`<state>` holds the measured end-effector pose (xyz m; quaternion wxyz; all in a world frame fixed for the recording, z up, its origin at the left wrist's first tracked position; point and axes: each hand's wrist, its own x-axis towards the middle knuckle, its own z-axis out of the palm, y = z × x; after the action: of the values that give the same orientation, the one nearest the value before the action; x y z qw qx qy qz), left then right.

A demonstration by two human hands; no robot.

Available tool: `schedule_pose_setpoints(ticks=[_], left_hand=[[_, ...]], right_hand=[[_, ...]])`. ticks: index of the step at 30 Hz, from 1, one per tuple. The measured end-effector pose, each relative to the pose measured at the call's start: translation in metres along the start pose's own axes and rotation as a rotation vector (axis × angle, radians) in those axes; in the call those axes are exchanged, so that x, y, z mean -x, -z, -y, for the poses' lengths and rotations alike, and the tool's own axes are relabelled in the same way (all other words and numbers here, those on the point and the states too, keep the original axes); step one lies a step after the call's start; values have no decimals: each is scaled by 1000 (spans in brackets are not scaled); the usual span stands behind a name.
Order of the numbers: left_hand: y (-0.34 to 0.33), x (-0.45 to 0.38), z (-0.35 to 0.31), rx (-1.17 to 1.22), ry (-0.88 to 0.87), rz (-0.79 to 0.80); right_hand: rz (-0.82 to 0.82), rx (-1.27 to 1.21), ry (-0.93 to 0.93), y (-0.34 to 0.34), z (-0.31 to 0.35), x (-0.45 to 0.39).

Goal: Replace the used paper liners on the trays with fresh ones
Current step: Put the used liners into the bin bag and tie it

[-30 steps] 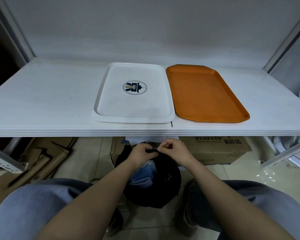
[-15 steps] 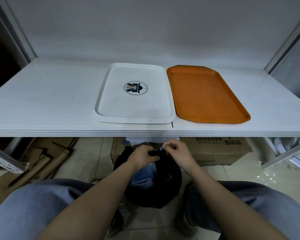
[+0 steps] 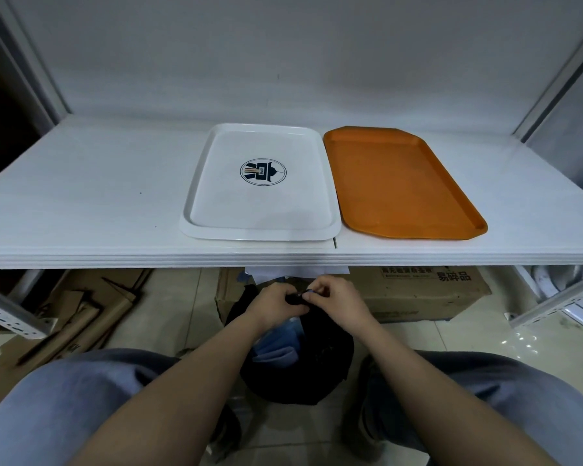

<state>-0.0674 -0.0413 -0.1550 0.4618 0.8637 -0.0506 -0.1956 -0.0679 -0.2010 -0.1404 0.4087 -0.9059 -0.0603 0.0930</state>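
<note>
Two bare trays lie side by side on the white shelf: a white tray with a round logo and an orange tray to its right. Below the shelf's front edge, between my knees, stands a black bag with blue material inside. My left hand and my right hand meet at the bag's top edge, and both pinch the black plastic there. White paper sheets show just under the shelf edge behind my hands.
A cardboard box with printed characters sits on the tiled floor behind the bag. Flattened cardboard pieces lie at the left. Metal shelf struts slant at both lower sides. My knees flank the bag.
Both hands stay at the bag's top edge. Their fingers have shifted slightly on the black plastic, drawing closer together. The trays have not moved.
</note>
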Motion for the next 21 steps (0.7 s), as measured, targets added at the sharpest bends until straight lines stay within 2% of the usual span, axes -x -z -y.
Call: schedule_pose_setpoints(ticks=[3, 9, 14, 21], left_hand=[[-1, 3, 4, 74, -27, 1], [-4, 3, 5, 92, -15, 8], [-4, 5, 2, 72, 14, -50], [-6, 1, 5, 116, -8, -19]], right_hand=[[45, 74, 38, 2, 0, 1], [21, 205, 37, 6, 0, -2], [-30, -20, -40, 6, -6, -3], [-34, -115, 24, 2, -7, -3]])
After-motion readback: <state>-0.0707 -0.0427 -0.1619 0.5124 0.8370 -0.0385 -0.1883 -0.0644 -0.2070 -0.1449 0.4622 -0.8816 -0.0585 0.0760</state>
